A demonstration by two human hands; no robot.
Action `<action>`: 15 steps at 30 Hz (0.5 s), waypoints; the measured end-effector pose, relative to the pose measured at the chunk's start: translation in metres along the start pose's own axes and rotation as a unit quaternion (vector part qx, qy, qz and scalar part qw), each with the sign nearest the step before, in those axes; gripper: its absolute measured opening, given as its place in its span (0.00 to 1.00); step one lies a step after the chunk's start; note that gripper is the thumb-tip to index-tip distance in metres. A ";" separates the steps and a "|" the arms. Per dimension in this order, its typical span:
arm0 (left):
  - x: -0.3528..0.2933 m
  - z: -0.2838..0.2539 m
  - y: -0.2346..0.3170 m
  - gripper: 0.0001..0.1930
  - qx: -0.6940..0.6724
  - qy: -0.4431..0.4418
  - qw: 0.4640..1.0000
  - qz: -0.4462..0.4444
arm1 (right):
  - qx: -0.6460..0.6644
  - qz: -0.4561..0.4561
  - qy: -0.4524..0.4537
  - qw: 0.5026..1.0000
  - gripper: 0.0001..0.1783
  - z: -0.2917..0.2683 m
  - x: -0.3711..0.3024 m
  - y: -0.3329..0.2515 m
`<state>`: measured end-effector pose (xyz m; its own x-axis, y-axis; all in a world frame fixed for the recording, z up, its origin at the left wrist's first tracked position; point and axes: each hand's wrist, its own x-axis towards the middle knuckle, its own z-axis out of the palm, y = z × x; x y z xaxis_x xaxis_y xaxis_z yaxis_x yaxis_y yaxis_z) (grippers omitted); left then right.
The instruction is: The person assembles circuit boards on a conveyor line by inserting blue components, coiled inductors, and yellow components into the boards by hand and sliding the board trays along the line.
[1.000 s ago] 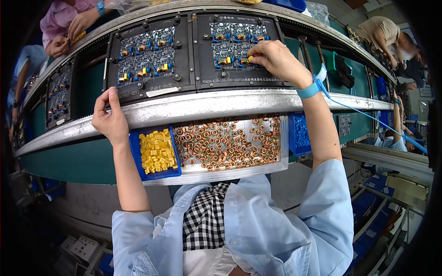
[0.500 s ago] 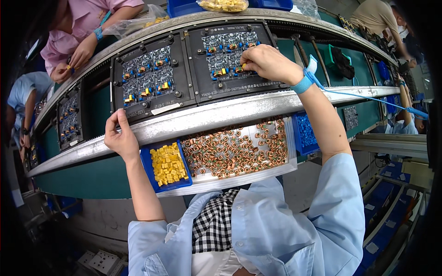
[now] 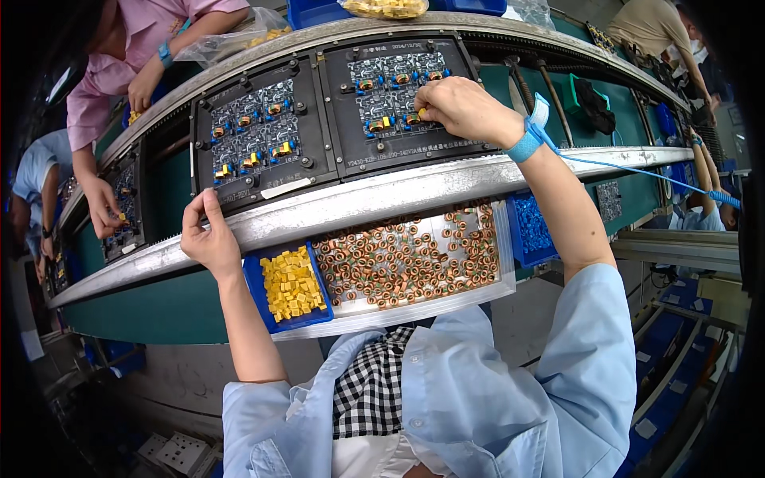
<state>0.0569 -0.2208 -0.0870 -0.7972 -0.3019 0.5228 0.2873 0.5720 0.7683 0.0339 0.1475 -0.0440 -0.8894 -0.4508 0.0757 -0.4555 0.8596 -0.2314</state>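
My right hand point(image 3: 458, 109) pinches a small yellow block-shaped component point(image 3: 422, 114) against the lower right of the circuit boards point(image 3: 396, 94) in the right black fixture point(image 3: 355, 151). A blue wrist strap with a coiled cord is on that wrist. On these boards sit copper-wound ring coils and blue parts, and one more yellow block shows. My left hand point(image 3: 210, 237) is closed at the near left corner of the other black fixture point(image 3: 319, 171), thumb and forefinger together; anything between them is hidden. The boards point(image 3: 253, 131) there carry coils and several yellow blocks.
Below the metal rail point(image 3: 343, 199) are a blue bin point(image 3: 299, 323) of yellow blocks, a tray point(image 3: 508, 247) of ring coils and a bin of blue parts point(image 3: 530, 223). A co-worker's hand point(image 3: 103, 211) is over another fixture at left. Bagged yellow blocks point(image 3: 386, 8) lie beyond.
Both my hands stay almost in place, the right still at the same board. The co-worker in pink has brought one hand down to the left fixture with a yellow block.
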 end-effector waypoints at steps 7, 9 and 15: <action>0.000 0.000 0.001 0.07 0.004 -0.003 1.000 0.000 | -0.039 0.004 0.003 0.999 0.05 0.002 -0.003 -0.003; 0.000 -0.001 0.001 0.07 0.008 -0.005 1.000 -0.003 | -0.050 -0.002 0.009 0.999 0.05 0.004 -0.004 -0.003; 0.000 0.000 0.000 0.07 -0.002 0.000 1.000 -0.001 | -0.101 -0.042 0.074 0.991 0.04 0.012 -0.007 -0.006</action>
<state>0.0571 -0.2210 -0.0865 -0.7975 -0.3038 0.5213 0.2878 0.5679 0.7712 0.0430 0.1429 -0.0545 -0.8369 -0.4957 0.2320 -0.5136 0.8578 -0.0199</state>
